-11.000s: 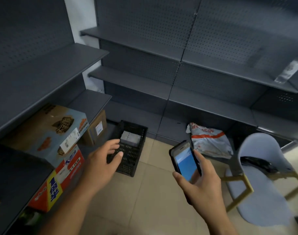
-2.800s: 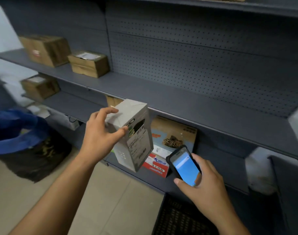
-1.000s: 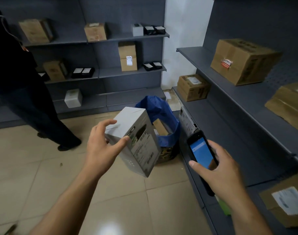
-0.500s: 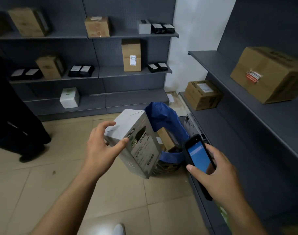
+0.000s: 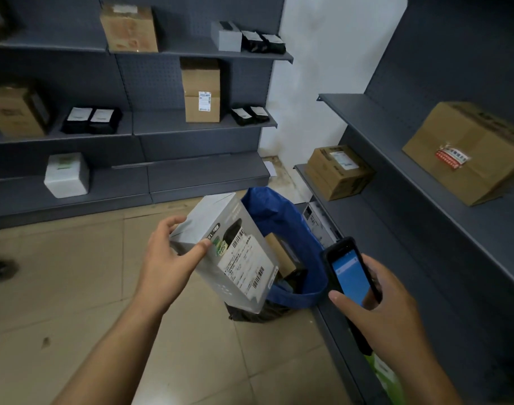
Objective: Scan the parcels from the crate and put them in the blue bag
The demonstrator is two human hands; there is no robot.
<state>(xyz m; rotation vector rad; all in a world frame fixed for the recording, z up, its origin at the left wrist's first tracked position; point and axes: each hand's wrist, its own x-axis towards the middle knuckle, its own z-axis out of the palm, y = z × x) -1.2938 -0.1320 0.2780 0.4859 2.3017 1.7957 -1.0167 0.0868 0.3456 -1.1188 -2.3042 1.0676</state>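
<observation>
While the left hand [image 5: 168,258] grips the grey box [image 5: 220,249] and the right hand [image 5: 381,302] holds the phone [image 5: 349,276], the box should drop upright into the blue bag [image 5: 282,217], clear of the rim.

left hand [image 5: 165,267]: bare | right hand [image 5: 387,311]: bare | forearms [image 5: 112,346]: bare to frame edge
</observation>
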